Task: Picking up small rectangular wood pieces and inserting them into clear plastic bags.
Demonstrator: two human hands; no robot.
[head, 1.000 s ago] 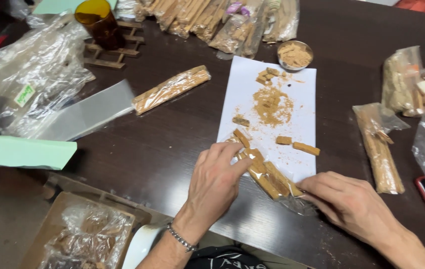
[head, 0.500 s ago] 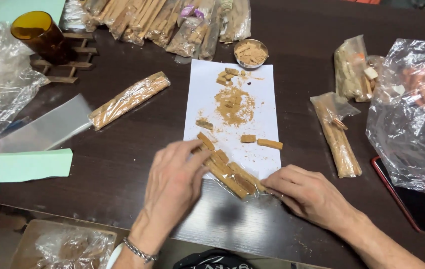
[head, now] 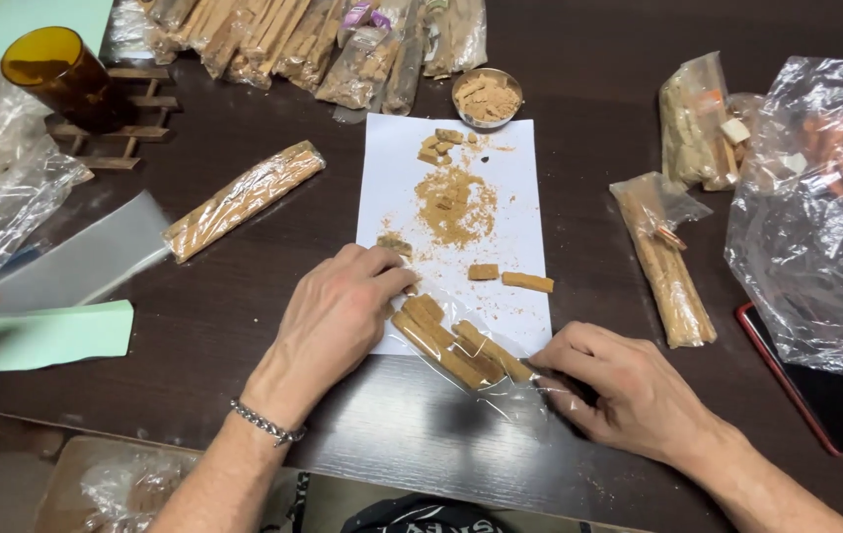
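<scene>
A person's left hand (head: 338, 311) presses flat on the near left corner of a white paper sheet (head: 520, 168), fingers together against the end of a clear plastic sleeve (head: 500, 380) packed with tan wooden sticks (head: 446, 345). The right hand (head: 619, 380) pinches the sleeve's open end at the sheet's near right corner, fingers closed on the plastic. The bundle lies diagonally across the sheet's near edge on the dark surface (head: 244, 306). Farther up the sheet sit loose stick pieces (head: 525, 281) and a heap of sawdust (head: 456, 202). A small bowl of powder (head: 487, 97) stands beyond; a filled sleeve (head: 244, 197) lies left, an amber glass (head: 51, 74) far left.
</scene>
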